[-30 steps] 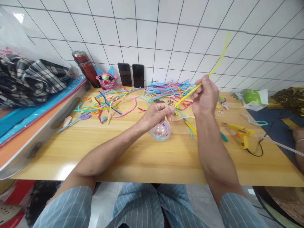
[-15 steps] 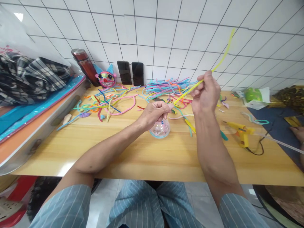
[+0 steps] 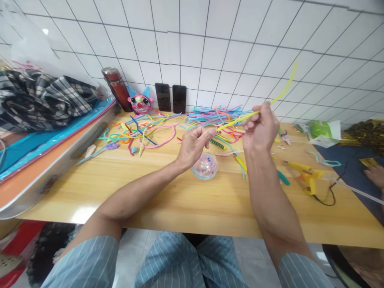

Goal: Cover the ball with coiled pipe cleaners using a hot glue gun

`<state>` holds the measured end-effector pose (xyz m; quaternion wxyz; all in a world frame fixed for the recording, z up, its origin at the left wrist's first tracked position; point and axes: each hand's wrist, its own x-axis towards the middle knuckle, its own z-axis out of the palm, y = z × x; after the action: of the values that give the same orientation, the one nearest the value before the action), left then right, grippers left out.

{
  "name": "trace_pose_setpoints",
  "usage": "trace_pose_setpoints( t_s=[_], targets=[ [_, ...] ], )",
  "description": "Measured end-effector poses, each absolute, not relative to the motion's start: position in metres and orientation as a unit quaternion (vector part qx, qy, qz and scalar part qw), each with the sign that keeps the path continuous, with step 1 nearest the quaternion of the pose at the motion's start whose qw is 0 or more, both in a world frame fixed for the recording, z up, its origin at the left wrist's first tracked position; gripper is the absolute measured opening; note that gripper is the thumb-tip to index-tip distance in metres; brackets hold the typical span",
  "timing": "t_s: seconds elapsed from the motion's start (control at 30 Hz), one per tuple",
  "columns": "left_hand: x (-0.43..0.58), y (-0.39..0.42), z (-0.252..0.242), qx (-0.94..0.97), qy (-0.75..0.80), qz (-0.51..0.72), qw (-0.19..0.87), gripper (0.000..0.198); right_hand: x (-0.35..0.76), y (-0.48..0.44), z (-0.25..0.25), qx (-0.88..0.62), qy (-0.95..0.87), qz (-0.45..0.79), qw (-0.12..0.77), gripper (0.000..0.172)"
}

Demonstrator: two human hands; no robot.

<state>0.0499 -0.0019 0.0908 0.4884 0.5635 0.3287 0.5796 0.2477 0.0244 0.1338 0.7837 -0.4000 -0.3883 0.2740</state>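
Observation:
A yellow pipe cleaner (image 3: 235, 122) is stretched between my two hands, above the table. One end is pinched by my left hand (image 3: 193, 146), closed with thumb against fingers. Farther along, my right hand (image 3: 260, 126) is closed around it, and the free length curves up to the right past the fingers. Just under my left hand a clear round plastic dome (image 3: 205, 170) with small coloured bits in it rests on the wooden table (image 3: 180, 200). Behind the hands lies a pile of blue, pink and purple pipe cleaners (image 3: 207, 116).
Loose coloured pipe cleaners (image 3: 162, 142) lie at the left. A red thermos (image 3: 118, 90), a decorated face ball (image 3: 141, 104) and two phones (image 3: 163, 97) stand against the tiled wall. A yellow glue gun (image 3: 309, 178) with its cord is at the right, near another person's hand (image 3: 375, 175).
The view has shifted a little, so the table sits lower in the picture. My hands hold the yellow pipe cleaner much as before, its slope slightly flatter.

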Motion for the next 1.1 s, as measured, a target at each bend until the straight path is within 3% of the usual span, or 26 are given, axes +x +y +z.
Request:
trace_pose_setpoints(
  t_s=[0.13,0.37,0.73,0.9,1.03,1.1],
  targets=[
    [0.048,0.002,0.092,0.573,0.351,0.579,0.462,0.055,0.241,0.019,0.139,-0.396,-0.359,0.271,0.801,0.053],
    [0.049,0.003,0.099,0.59,0.295,0.51,0.553,0.069,0.246,0.022,0.14,-0.386,-0.331,0.277,0.815,0.053],
    [0.038,0.025,0.098,0.662,0.261,0.512,0.481,0.067,0.269,0.03,0.121,-0.453,-0.331,0.326,0.761,0.048],
    [0.011,0.021,0.077,0.715,0.346,0.435,0.424,0.065,0.289,0.016,0.091,-0.536,-0.311,0.357,0.699,0.049],
    [-0.013,-0.006,0.049,0.759,0.415,0.317,0.389,0.082,0.303,0.001,0.068,-0.64,-0.379,0.326,0.584,0.05],
    [-0.016,-0.018,0.035,0.777,0.415,0.269,0.39,0.079,0.308,-0.006,0.06,-0.677,-0.41,0.31,0.526,0.046]
  ],
)
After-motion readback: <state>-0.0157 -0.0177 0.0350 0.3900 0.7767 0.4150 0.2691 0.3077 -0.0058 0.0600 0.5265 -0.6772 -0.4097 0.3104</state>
